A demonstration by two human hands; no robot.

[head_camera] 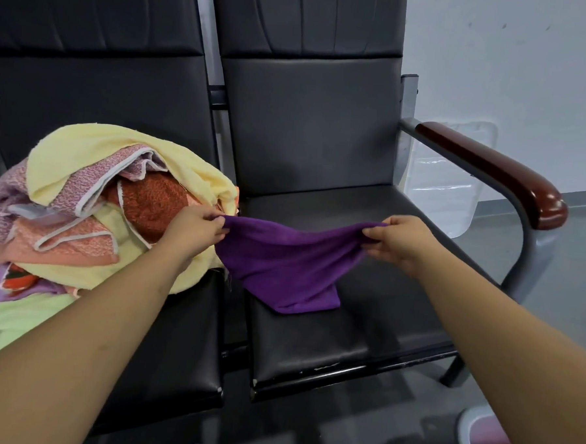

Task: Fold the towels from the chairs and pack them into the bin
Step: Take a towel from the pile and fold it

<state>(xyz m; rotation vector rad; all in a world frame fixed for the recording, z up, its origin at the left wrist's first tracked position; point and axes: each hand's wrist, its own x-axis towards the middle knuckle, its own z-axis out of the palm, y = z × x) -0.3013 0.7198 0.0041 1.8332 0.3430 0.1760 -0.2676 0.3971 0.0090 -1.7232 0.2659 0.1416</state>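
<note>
A purple towel (289,262) hangs stretched between my two hands over the right black chair seat (347,333), its lower end resting on the seat. My left hand (196,230) pinches its left corner and my right hand (395,244) pinches its right corner. A heap of unfolded towels (92,208), yellow, pink, orange, lilac and pale green, lies on the left chair. The bin (473,438), grey-rimmed with pink cloth inside, shows at the bottom right corner, partly behind my right forearm.
The right chair has a brown padded armrest (498,171) on a grey metal frame. A clear plastic lid or tray (443,182) leans against the white wall behind it. Grey floor lies in front of the chairs.
</note>
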